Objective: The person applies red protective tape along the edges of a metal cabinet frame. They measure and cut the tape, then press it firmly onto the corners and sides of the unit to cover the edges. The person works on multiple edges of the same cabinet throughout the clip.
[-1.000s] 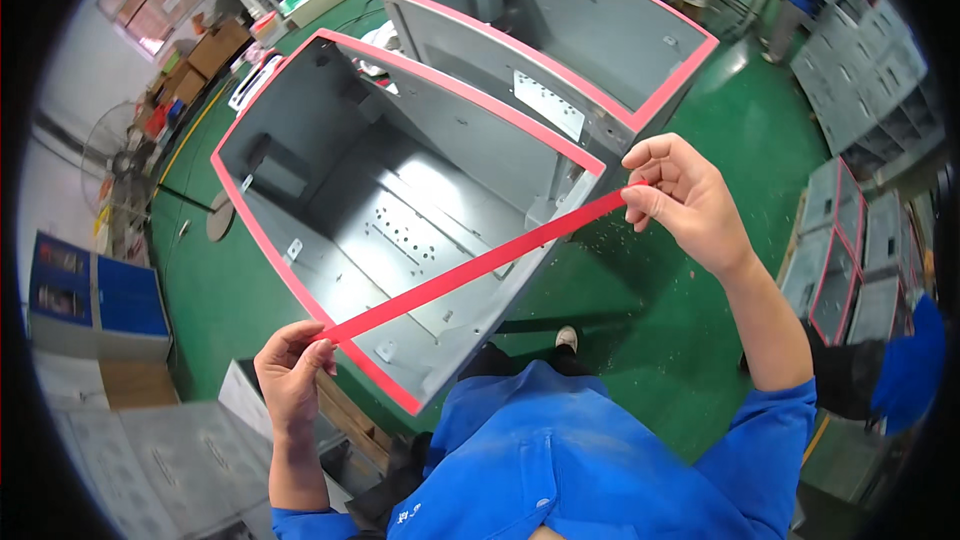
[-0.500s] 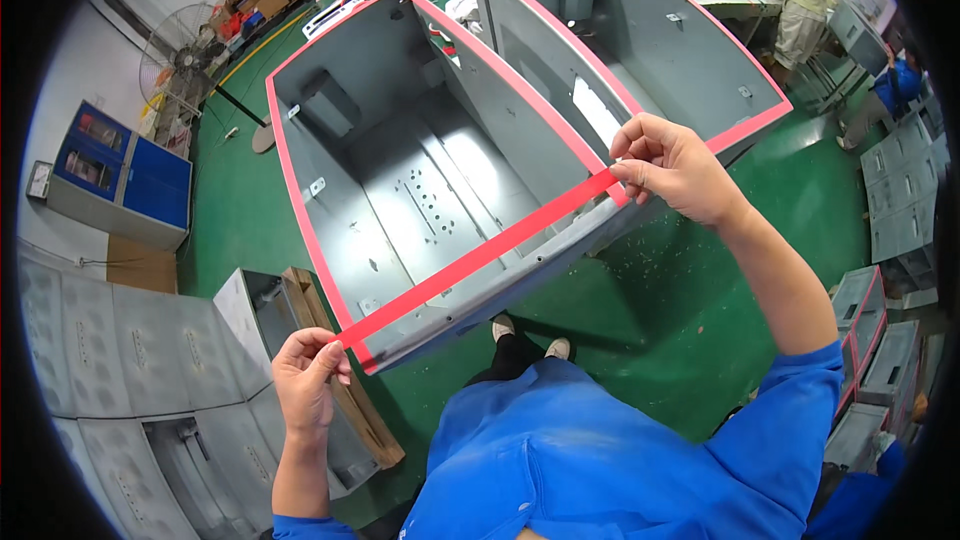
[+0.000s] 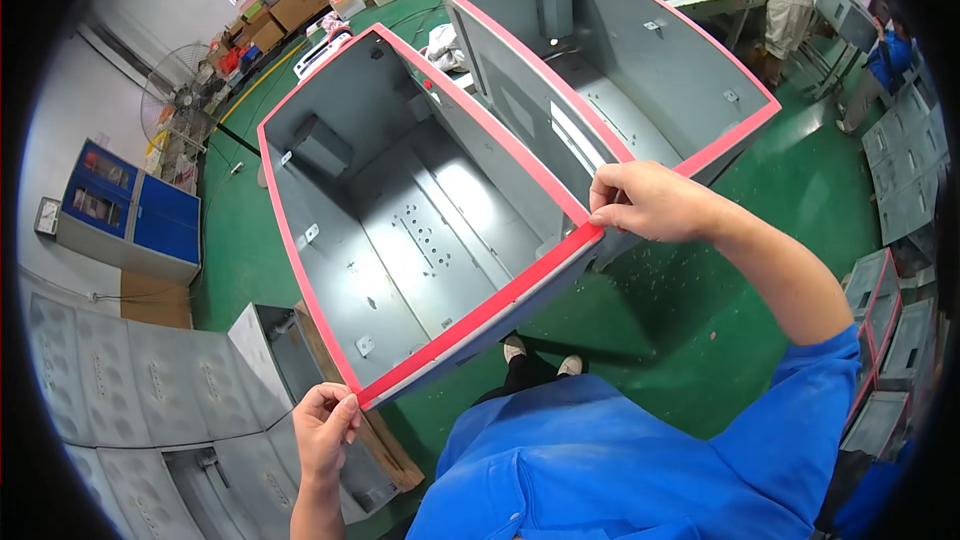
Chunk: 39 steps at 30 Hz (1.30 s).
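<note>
A strip of red tape [image 3: 478,312] lies along the near rim of an open grey metal housing [image 3: 395,225]. At the near left corner my left hand [image 3: 326,432] is closed, thumb and fingertips pinched on one end of the strip. My right hand [image 3: 655,203] pinches the other end at the near right corner. The housing's other rims carry red tape too. Inside it are brackets and a bottom plate with several small holes. Just right of it stands a second grey housing [image 3: 640,70], likewise taped in red around its rim.
Grey metal panels [image 3: 150,370] fill the lower left, beside a wooden pallet [image 3: 392,450]. A blue cabinet [image 3: 130,205] and a standing fan [image 3: 180,95] are at left. Another person [image 3: 790,0] stands by the far right worktable [image 3: 720,2]; more grey housings [image 3: 905,175] line the right.
The strip was stretched above the near rim with its ends past the corners; now it lies along the rim. Both hands have come down in the picture, the right one slightly leftward, the left one rightward.
</note>
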Tool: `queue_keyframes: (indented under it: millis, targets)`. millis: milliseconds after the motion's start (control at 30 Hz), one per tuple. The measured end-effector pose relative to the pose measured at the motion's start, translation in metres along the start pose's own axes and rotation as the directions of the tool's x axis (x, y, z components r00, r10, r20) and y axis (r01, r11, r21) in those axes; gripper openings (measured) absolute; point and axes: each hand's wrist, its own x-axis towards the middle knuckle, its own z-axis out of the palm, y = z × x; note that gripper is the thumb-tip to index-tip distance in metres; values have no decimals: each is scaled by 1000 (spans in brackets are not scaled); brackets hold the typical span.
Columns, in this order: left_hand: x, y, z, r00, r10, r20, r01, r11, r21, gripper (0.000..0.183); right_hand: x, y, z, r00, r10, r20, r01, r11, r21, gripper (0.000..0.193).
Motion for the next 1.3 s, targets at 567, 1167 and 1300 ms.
queue_keyframes:
  millis: [567, 1167, 1300]
  targets:
    - [4, -9, -11, 991, -135, 17, 136, 989, -62, 12, 24, -3, -11, 969, 51, 242, -16, 990, -143, 12]
    - [8, -16, -15, 990, -133, 46, 138, 981, -138, 12, 25, -6, -15, 957, 91, 276, -39, 981, -188, 12]
    - [9, -17, -16, 990, -127, 68, 136, 979, -154, 12, 27, -3, -14, 958, 72, 279, -17, 981, -195, 11]
